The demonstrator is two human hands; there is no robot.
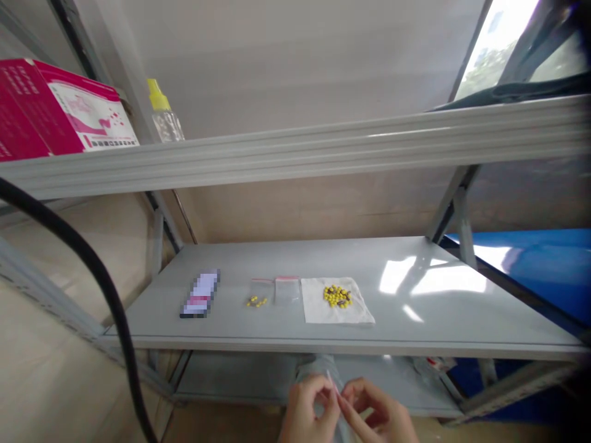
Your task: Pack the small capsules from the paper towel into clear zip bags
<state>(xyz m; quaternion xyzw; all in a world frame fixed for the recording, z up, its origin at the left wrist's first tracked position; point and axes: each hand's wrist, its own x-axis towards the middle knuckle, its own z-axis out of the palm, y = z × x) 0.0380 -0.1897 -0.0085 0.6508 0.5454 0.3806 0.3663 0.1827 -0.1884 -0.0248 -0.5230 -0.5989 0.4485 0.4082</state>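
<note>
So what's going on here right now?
The person's left hand and right hand meet in front of the shelf, pinching a thin pink-edged item, perhaps a small bag. On the shelf, yellow and dark pieces sit on a white sheet. Beside it lie two clear bags; the left-hand one holds a few similar pieces.

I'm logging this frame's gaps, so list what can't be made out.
Head view:
Thin item: mostly covered by fingers pinching it.
Phone screen: pixelated, unreadable.
Yellow and dark pieces on white sheet: too small, overlapping to count.
Pink box: left end cut off by picture edge.
Bottle: base hidden behind shelf beam.
</note>
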